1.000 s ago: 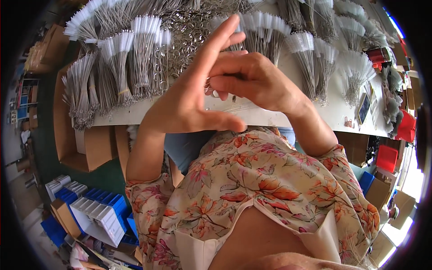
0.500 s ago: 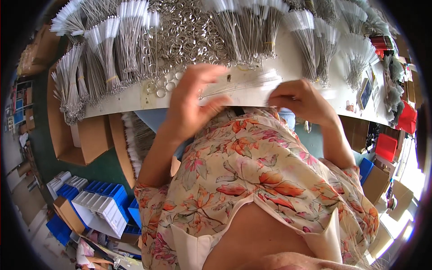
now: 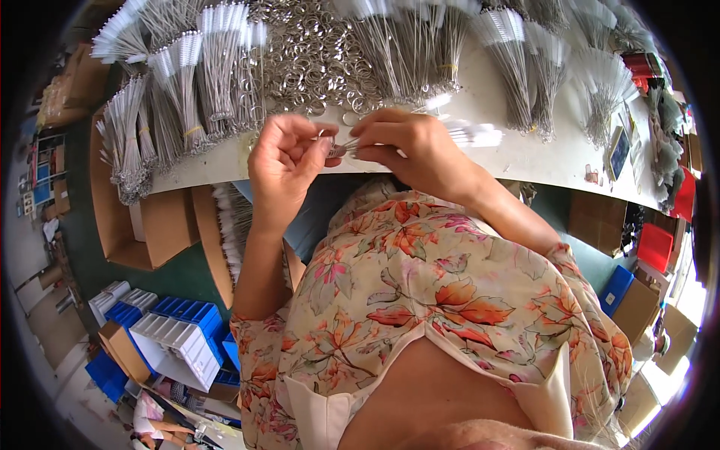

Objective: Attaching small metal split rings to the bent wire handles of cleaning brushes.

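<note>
My left hand (image 3: 283, 161) is closed at the table's near edge, pinching a metal split ring (image 3: 327, 135) between thumb and fingers. Close beside it, my right hand (image 3: 424, 148) grips a small bundle of thin wire brushes (image 3: 476, 134). Their looped wire ends point left and meet the ring between my two hands; whether the loops are threaded on it I cannot tell. The white bristle ends stick out to the right, past my right hand. Just beyond my hands lies a big heap of loose metal rings (image 3: 307, 64).
Bundles of wire brushes (image 3: 217, 67) stand left of the heap, and more bundles (image 3: 510, 67) are on the right of the white table (image 3: 480, 161). A cardboard box (image 3: 161, 232) is below the left edge. Blue and white bins (image 3: 176, 349) sit on the floor. A phone-like dark object (image 3: 619, 150) lies at right.
My hands have come together, the right moving left. The brushes lying on the table are now in my right hand, and a ring is in my left.
</note>
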{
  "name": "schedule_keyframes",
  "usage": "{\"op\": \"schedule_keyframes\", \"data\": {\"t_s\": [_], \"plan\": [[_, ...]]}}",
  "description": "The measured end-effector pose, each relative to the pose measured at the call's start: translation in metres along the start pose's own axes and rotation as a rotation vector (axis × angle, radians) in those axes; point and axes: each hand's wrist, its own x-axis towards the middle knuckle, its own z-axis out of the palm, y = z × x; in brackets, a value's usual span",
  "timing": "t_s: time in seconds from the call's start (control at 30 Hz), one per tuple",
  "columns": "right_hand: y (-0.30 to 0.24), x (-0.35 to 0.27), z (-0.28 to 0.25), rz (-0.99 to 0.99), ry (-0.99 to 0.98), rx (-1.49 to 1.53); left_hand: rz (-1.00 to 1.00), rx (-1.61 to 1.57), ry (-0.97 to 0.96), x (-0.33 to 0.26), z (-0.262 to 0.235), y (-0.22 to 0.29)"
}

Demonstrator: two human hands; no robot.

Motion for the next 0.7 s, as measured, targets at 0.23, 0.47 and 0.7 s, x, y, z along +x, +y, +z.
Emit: {"op": "schedule_keyframes", "data": {"t_s": [0.23,0.47,0.7], "plan": [[-0.017,0.031,-0.025,0.299,-0.310,0.432,0.143,0.149,-0.190,0.016,-0.020,0.036],[-0.010,0.030,-0.035,0.465,-0.374,0.697,0.168,0.143,-0.350,0.030,-0.018,0.042],[-0.004,0.027,-0.036,0.519,-0.371,0.832,0.217,0.127,-0.316,0.029,-0.013,0.034]]}}
